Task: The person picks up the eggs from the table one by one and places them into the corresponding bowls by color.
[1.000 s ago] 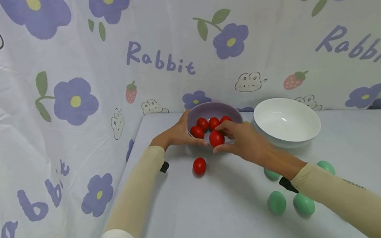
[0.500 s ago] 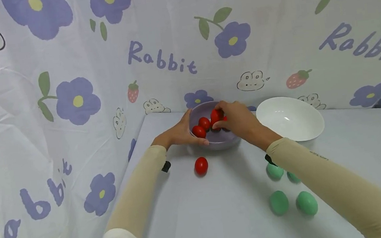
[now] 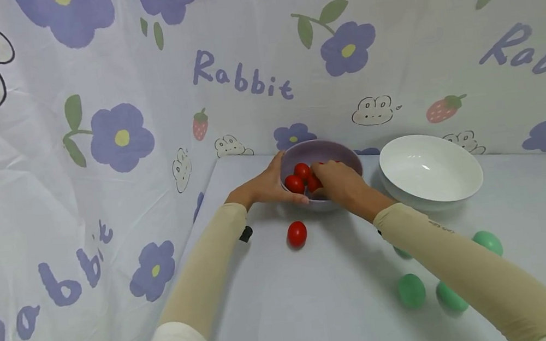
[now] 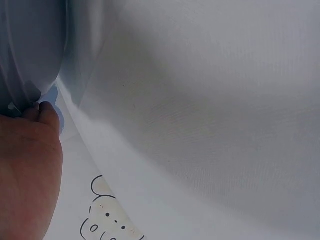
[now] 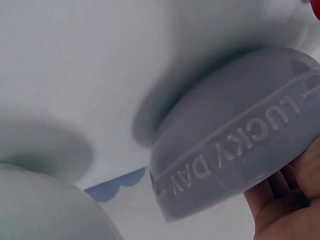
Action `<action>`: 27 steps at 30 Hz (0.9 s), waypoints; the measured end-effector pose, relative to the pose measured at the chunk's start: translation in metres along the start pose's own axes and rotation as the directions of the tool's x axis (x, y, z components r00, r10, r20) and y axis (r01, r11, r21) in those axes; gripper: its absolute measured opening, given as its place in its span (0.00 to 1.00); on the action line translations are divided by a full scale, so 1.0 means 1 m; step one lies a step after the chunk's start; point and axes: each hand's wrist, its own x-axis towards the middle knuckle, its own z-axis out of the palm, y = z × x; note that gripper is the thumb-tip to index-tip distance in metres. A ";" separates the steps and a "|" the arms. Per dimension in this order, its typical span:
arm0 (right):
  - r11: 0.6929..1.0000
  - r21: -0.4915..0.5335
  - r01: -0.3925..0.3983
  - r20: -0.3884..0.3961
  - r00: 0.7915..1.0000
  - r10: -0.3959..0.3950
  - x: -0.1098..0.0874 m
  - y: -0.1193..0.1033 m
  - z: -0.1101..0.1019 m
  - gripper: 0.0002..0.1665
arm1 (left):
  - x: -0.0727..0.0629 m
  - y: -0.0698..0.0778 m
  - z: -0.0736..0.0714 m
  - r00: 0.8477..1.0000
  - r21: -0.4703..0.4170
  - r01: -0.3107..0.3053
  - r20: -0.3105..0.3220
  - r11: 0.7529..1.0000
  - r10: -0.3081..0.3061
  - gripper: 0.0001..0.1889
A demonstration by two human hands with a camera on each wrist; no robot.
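A purple bowl [image 3: 322, 150] stands at the back of the table with several red eggs [image 3: 294, 184] inside. My left hand [image 3: 270, 186] grips its left side, the thumb along the front rim. Its fingertips reach the bowl's outer wall in the left wrist view. My right hand [image 3: 341, 185] is down inside the bowl, fingers curled on a red egg [image 3: 314, 183] that it partly hides. The right wrist view has the right hand [image 5: 295, 205] bent over the rim, beside the raised words "LUCKY DAY". Another red egg [image 3: 297, 234] lies on the table in front of the bowl.
A white bowl [image 3: 428, 169] stands right of the purple one. Several green eggs [image 3: 411, 291] lie at the front right, some partly covered by the right sleeve [image 3: 454, 257]. A printed cloth [image 3: 240, 31] hangs close behind the table [image 3: 306, 310].
My right hand has carried a red egg from over the front rim into the purple bowl and lowered it among the others. The left hand keeps its grip. The head view has shifted slightly.
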 end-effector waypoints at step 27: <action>0.965 -0.258 0.052 0.077 0.997 -0.033 0.019 -0.005 0.004 0.25 | 0.014 -0.031 0.000 0.999 0.129 0.053 -0.013 0.990 -0.051 0.72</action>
